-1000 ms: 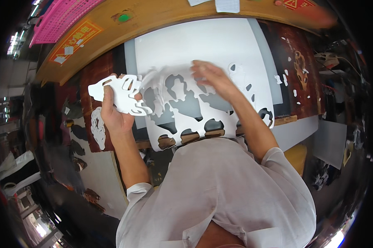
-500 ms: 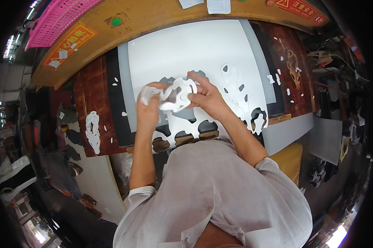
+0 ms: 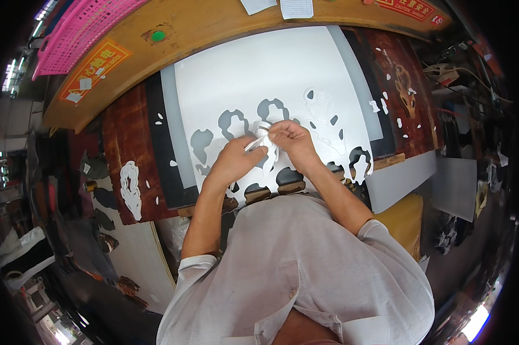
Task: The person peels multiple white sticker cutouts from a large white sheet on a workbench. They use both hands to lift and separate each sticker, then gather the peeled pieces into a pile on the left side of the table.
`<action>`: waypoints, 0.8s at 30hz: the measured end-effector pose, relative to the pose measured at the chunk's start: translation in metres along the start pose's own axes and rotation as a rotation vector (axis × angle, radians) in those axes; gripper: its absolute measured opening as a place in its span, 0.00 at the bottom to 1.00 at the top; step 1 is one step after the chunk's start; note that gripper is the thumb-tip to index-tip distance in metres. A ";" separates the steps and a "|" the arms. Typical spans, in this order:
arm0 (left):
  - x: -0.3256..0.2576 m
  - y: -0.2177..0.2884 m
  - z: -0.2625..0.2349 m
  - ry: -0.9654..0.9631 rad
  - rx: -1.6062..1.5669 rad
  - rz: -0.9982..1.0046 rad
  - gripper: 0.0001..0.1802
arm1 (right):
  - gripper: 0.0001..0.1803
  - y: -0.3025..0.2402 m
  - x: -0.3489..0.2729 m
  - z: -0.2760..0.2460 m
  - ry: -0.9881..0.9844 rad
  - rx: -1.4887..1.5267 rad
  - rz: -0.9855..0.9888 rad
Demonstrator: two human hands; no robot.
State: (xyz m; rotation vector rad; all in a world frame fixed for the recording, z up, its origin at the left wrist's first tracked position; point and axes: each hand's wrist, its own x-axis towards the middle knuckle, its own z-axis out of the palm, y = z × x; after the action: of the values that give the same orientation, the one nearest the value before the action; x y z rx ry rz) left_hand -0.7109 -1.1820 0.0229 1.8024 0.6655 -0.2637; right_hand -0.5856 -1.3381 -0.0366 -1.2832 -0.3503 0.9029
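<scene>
White paper scrap (image 3: 263, 140) is pinched tight by left hand (image 3: 234, 161) and right hand (image 3: 292, 140) over the cut sheet (image 3: 259, 75); likely crumpling, needing firmer squeezing.

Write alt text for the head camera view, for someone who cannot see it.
Seen from above, a person's left hand and right hand together pinch a crumpled white scrap over a large white sheet with cut-out holes. The sheet lies on a wooden workbench, near a pink basket.
</scene>
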 end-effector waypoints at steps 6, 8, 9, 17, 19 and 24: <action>0.009 -0.018 0.016 0.081 -0.465 -0.089 0.18 | 0.21 -0.019 -0.016 -0.001 -0.045 -0.894 -0.423; 0.009 -0.019 0.019 0.111 -0.523 -0.057 0.18 | 0.21 -0.016 -0.016 0.000 -0.031 -0.818 -0.345; 0.010 -0.019 0.021 0.124 -0.560 -0.030 0.18 | 0.21 -0.013 -0.014 -0.001 -0.027 -0.753 -0.393; 0.019 -0.014 0.033 0.277 -0.562 -0.088 0.20 | 0.14 0.007 0.034 -0.034 0.506 0.086 0.046; 0.020 -0.014 0.032 0.401 -0.676 -0.084 0.19 | 0.13 -0.006 0.028 -0.046 0.555 0.087 -0.005; 0.021 -0.008 0.033 0.346 -0.599 -0.089 0.20 | 0.18 -0.025 -0.004 -0.029 0.123 -0.635 -0.325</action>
State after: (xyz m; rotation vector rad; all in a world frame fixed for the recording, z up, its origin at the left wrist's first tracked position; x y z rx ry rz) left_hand -0.6937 -1.2052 -0.0048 1.2483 0.9526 0.1846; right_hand -0.5585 -1.3606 -0.0206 -1.7852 -0.7639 0.4376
